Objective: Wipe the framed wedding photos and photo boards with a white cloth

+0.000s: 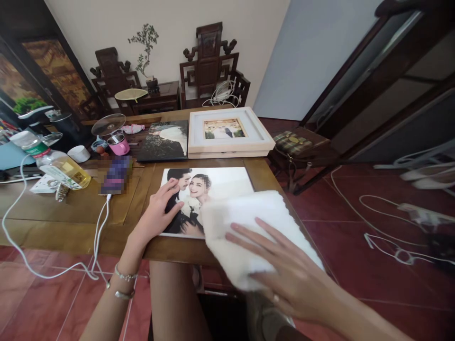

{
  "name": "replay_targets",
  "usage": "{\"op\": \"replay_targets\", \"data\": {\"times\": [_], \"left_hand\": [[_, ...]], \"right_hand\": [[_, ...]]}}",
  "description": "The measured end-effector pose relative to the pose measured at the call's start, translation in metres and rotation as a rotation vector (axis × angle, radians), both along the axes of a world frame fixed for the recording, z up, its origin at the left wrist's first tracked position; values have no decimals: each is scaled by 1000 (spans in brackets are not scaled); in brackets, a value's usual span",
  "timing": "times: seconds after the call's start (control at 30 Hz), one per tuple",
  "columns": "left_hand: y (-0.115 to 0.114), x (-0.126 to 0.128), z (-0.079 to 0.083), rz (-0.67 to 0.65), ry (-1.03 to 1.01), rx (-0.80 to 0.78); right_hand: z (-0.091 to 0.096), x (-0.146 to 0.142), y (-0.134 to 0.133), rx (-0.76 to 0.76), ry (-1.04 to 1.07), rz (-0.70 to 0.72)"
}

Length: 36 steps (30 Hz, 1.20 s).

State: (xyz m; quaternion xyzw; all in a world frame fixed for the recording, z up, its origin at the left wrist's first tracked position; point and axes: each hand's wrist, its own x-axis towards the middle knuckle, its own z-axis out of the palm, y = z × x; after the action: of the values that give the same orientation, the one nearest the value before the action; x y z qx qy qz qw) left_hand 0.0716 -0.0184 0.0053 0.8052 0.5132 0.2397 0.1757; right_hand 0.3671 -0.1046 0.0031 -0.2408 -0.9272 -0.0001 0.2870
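A photo panel with a black-and-white picture of a couple lies flat near the front edge of the wooden table. My left hand rests on its left side, fingers stretched out over the picture. In my right hand is a white towel, folded and fluffy. My fingers lie spread along its top, slightly blurred, and the thumb's grip is partly hidden. The towel covers the panel's lower right corner and hangs past the table edge.
Behind the panel lie a dark photo panel and a pale wooden picture frame. At left are a phone on a white cable, an oil bottle and a pink mug. A bag sits on a chair at right.
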Motion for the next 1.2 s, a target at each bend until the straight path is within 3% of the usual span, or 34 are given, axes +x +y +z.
{"op": "replay_targets", "data": {"times": [0.27,0.37,0.47,0.7,0.77,0.83,0.97,1.1,1.2], "left_hand": [[0,-1,-1,9,2,-7],[0,-1,-2,18,-15,-10],[1,-1,-3,28,-20,-12],[3,1,-5,44,5,-16],[3,1,-5,37,14,-19],[2,1,-4,28,23,-22],[2,0,-2,15,34,-26],[2,-1,-2,16,26,-31],[2,-1,-3,22,6,-32]], "right_hand": [[1,4,109,-28,-101,-214],[0,0,128,-17,-87,-262],[-2,-3,110,-14,-62,-258],[1,-6,-1,-86,24,-35],[1,-7,-18,-114,38,-14],[1,-8,-17,-112,36,-5],[1,-5,29,-59,-29,-48],[1,0,96,-13,-87,-187],[-1,-1,128,-16,-72,-293]]}}
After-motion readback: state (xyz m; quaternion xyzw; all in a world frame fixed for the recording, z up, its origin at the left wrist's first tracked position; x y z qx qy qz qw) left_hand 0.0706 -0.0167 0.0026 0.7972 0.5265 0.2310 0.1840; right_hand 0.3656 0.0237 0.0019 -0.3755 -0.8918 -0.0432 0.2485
